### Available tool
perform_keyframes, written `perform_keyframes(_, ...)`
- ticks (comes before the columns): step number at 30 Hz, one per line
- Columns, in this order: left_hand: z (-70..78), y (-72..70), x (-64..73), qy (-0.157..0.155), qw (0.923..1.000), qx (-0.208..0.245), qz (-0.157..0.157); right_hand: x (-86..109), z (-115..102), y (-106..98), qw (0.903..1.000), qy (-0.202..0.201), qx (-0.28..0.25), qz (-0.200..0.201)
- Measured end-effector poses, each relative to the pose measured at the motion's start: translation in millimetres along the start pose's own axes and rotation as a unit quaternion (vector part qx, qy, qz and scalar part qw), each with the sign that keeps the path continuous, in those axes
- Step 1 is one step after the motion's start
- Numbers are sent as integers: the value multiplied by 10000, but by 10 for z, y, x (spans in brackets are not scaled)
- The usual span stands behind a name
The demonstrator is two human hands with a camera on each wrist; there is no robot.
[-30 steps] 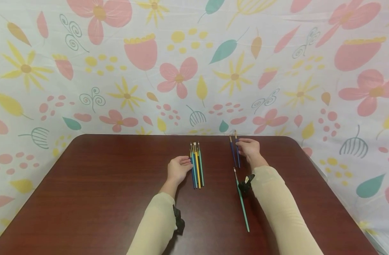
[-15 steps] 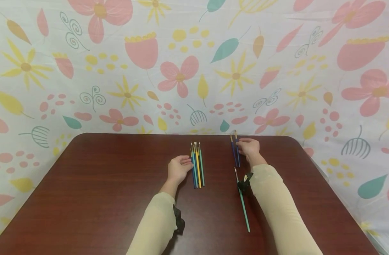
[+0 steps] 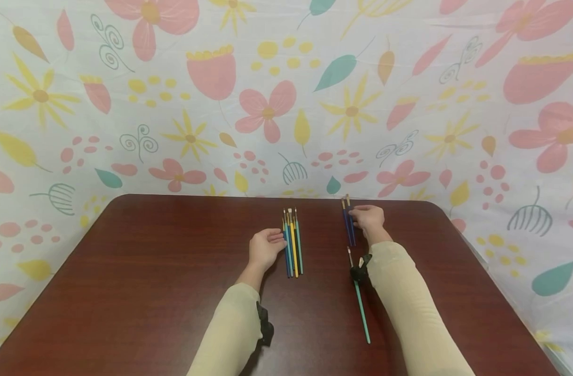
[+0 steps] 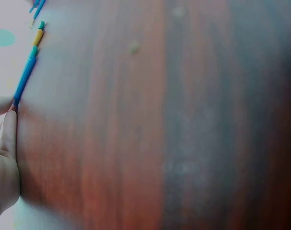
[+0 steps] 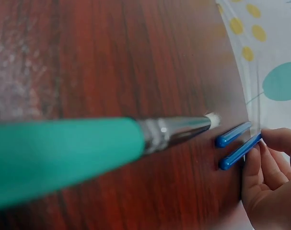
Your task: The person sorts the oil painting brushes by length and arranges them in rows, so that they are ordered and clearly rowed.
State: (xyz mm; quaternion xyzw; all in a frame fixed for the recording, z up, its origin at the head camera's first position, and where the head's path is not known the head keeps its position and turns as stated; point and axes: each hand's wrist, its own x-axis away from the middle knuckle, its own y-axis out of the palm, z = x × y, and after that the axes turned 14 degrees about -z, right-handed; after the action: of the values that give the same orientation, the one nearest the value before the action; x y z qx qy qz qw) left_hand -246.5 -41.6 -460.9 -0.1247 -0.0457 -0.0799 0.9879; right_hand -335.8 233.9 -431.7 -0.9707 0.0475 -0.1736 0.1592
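Several paintbrushes lie side by side in a bundle, bristles away from me, with a yellow one (image 3: 294,253) among teal and blue handles. My left hand (image 3: 264,251) is at the bundle's left side, its thumb and fingers pinching the outermost blue paintbrush (image 4: 24,79). My right hand (image 3: 369,220) pinches a blue paintbrush (image 5: 238,152) between thumb and finger. Just left of that brush, a second blue paintbrush (image 3: 346,221) lies almost parallel, a narrow gap between them. Nearer to me is a teal paintbrush (image 3: 362,312), partly behind the right wrist's black camera mount.
Everything lies on a dark reddish-brown table (image 3: 150,271) with rounded far corners. A flower-patterned white cloth (image 3: 267,68) hangs right behind its far edge. A black wrist mount (image 3: 265,325) sits under the left sleeve.
The two blue paintbrushes on the right now lie slightly closer together. Both hands stay nearly in place. The head view has shifted a little.
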Motion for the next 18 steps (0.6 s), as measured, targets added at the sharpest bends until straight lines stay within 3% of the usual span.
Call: perform_keyframes(18, 16, -11, 17, 10, 10000, -8, 9, 3, 11, 12, 9997, -63, 221, -40)
